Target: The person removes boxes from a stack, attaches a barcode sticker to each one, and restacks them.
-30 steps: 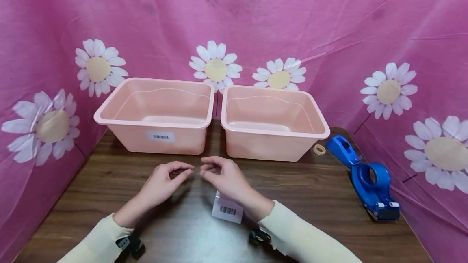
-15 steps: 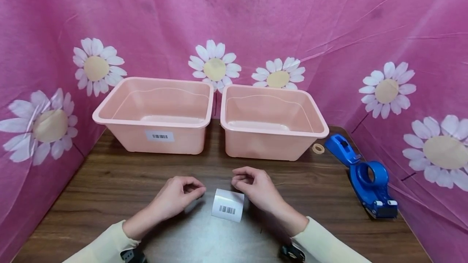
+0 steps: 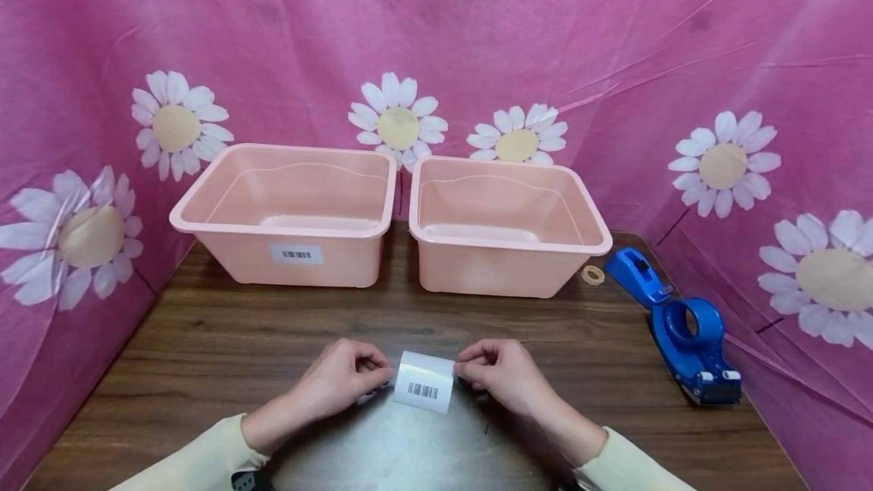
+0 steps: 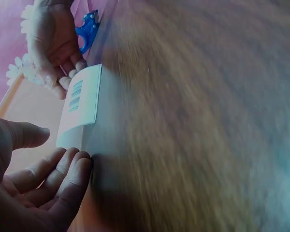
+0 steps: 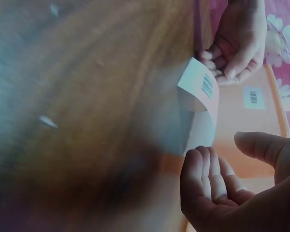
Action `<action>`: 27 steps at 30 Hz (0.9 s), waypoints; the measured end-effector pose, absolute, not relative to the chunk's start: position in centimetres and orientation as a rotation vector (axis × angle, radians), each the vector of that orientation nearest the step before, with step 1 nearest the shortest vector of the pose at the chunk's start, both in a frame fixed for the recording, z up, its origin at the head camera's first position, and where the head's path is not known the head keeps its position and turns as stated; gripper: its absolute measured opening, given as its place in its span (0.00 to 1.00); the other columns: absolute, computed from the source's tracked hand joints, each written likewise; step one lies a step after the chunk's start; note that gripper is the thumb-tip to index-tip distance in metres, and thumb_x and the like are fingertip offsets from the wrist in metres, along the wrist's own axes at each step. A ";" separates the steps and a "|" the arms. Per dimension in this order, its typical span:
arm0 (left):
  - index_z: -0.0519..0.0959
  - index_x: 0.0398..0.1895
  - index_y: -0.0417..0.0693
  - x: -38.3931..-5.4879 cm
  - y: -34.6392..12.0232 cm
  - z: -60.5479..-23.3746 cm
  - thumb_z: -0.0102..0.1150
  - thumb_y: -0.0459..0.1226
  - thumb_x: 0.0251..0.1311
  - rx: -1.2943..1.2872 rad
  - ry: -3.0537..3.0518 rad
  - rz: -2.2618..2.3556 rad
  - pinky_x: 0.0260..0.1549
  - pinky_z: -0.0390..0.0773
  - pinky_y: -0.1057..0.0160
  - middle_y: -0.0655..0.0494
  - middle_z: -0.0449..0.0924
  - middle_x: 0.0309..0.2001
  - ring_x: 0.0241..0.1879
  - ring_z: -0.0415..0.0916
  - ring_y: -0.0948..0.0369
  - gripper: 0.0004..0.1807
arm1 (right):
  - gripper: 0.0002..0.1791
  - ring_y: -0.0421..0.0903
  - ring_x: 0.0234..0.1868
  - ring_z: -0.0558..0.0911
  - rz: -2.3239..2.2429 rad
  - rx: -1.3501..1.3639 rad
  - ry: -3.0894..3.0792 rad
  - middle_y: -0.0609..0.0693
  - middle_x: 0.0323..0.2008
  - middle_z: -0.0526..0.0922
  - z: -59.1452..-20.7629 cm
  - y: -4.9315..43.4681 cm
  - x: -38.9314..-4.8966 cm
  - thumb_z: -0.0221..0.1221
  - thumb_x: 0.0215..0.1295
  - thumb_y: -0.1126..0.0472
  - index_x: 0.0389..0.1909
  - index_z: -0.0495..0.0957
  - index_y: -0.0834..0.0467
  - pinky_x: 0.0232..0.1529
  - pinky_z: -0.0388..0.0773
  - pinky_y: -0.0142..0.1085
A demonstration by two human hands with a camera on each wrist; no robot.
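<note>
Label: a white, curled rectangular paper label (image 3: 423, 381) with a black barcode is lying on the brown wood-grain desk (image 3: 225, 339), lower centre of the head frame, arching upward.
Left hand: the left hand (image 3: 341, 379) is hovering just beside the label's left edge; its fingers are curving loosely, thumb standing apart. Contact: cannot tell.
Right hand: the right hand (image 3: 510, 376) is mirroring this at the right edge, thumb well apart from the fingers; contact likewise unclear.
Bins: two pink plastic rectangular bins, left (image 3: 341, 267) and right (image 3: 491, 273), are standing side by side, mid-frame; the left one is bearing a barcode sticker (image 3: 296, 254).
Dispenser: a blue tape dispenser (image 3: 690, 364) is resting lower right.
</note>
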State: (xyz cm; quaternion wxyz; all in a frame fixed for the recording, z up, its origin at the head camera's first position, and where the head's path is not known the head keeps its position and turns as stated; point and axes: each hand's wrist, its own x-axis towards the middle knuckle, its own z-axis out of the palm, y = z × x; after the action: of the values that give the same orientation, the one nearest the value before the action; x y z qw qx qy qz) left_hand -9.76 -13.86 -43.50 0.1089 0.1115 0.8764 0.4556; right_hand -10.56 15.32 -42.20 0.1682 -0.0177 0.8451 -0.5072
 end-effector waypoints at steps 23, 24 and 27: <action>0.92 0.37 0.36 -9.6 -12.4 -44.0 0.74 0.32 0.69 0.195 2.283 1.566 0.28 0.90 0.64 0.49 0.92 0.29 0.26 0.86 0.63 0.05 | 0.12 0.42 0.31 0.90 -1.644 0.077 2.006 0.58 0.38 0.94 -43.8 15.5 -9.6 0.72 0.71 0.68 0.49 0.89 0.74 0.35 0.92 0.33; 0.92 0.37 0.36 -9.6 -12.3 -44.0 0.74 0.31 0.68 0.196 2.286 1.568 0.28 0.90 0.64 0.49 0.92 0.29 0.26 0.86 0.63 0.05 | 0.12 0.41 0.31 0.90 -1.646 0.080 2.003 0.58 0.38 0.94 -43.8 15.5 -9.6 0.72 0.71 0.69 0.49 0.89 0.74 0.35 0.92 0.33; 0.92 0.37 0.36 -9.5 -12.3 -43.9 0.74 0.30 0.68 0.196 2.293 1.570 0.28 0.89 0.65 0.49 0.92 0.28 0.25 0.86 0.63 0.04 | 0.12 0.41 0.31 0.90 -1.649 0.081 1.998 0.57 0.37 0.94 -44.0 15.5 -9.7 0.71 0.72 0.69 0.49 0.89 0.74 0.35 0.92 0.34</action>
State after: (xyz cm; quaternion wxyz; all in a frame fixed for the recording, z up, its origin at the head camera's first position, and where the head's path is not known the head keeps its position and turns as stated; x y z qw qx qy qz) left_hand -9.48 -12.27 -43.91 0.1770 0.0691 0.8100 0.5548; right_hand -9.66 15.50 -44.02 0.2716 0.0300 0.7418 -0.6124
